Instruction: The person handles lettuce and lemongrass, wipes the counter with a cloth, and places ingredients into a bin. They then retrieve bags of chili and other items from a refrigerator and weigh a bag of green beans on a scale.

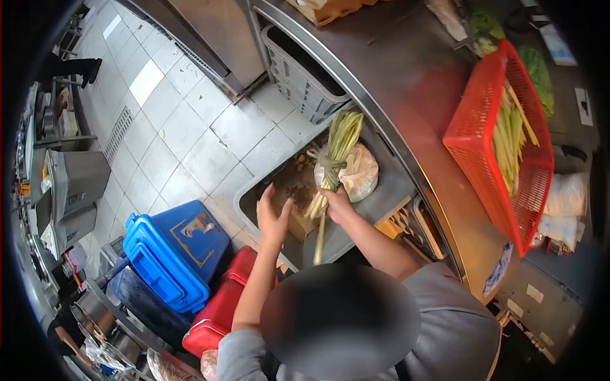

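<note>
My right hand [338, 204] is closed around the lower part of a bundle of lemongrass [333, 164], long pale green stalks tied at the middle. One stalk sticks out below the hand. My left hand [274, 216] is held just left of the bundle with thumb and fingers apart, touching nothing. Beneath both hands is a grey tub [246, 202]. In it, a clear plastic bag [362, 174] with pale pinkish contents lies beside the bundle. A piece of brown cardboard [298, 223] and small brown bits lie on the tub's left side.
On the metal counter [406, 82] to the right, a tilted red basket [473, 130] holds pale green stalks [511, 143]. A grey crate [298, 79] stands beyond the tub. Blue [181, 244] and red [232, 292] containers stand at left. Another person's shoe [92, 71] shows far left.
</note>
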`<state>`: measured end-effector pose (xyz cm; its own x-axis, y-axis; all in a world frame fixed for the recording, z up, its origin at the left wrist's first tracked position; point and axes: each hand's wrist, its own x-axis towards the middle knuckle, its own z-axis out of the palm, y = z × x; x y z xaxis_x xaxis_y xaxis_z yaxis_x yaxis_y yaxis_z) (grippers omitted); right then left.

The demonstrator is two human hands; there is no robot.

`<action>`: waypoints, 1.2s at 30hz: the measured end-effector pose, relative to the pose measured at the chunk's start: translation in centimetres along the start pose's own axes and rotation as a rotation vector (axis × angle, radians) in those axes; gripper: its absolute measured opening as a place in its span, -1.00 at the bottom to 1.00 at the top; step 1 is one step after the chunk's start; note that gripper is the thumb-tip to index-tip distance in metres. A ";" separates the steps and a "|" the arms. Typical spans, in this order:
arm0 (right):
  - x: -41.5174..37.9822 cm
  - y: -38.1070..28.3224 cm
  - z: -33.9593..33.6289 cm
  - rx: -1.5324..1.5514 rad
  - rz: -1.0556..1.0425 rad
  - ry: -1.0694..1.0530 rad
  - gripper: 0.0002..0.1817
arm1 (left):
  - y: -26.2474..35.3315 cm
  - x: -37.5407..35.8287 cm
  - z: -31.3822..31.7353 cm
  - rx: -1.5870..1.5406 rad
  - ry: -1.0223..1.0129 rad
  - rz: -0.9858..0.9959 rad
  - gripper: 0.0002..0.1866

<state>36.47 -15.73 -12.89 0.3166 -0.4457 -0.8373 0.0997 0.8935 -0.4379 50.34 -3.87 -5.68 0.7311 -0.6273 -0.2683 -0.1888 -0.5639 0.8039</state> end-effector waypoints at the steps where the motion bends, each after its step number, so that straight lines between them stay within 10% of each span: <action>1: 1.5 0.8 0.2 0.031 -0.093 0.000 -0.50 | -1.2 -1.2 -0.3 0.001 0.043 -0.014 -0.36; 14: 16.1 10.7 2.5 -0.111 -0.165 0.418 -0.28 | -7.7 -11.0 -0.1 -0.182 0.568 -0.340 -0.47; 18: 28.4 7.7 0.9 0.398 0.107 -0.080 -0.48 | -9.4 -11.7 0.7 -0.062 0.545 -0.338 -0.44; 23: 27.5 6.0 0.1 -0.616 0.249 0.084 -0.42 | -10.6 -13.0 1.6 -0.048 0.510 -0.348 -0.44; 30: 27.2 1.8 -1.1 -0.797 0.598 -0.111 -0.33 | -10.9 -14.3 1.7 -0.043 0.435 -0.293 -0.42; 36: 15.8 -4.8 -2.5 -0.743 0.167 -0.012 -0.72 | -8.0 -14.5 1.0 -0.056 0.364 -0.181 -0.39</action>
<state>38.61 -27.16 -24.85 0.2826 -0.3034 -0.9100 -0.6102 0.6751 -0.4146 40.62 9.18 -8.80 0.9354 -0.2836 -0.2111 -0.0067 -0.6113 0.7914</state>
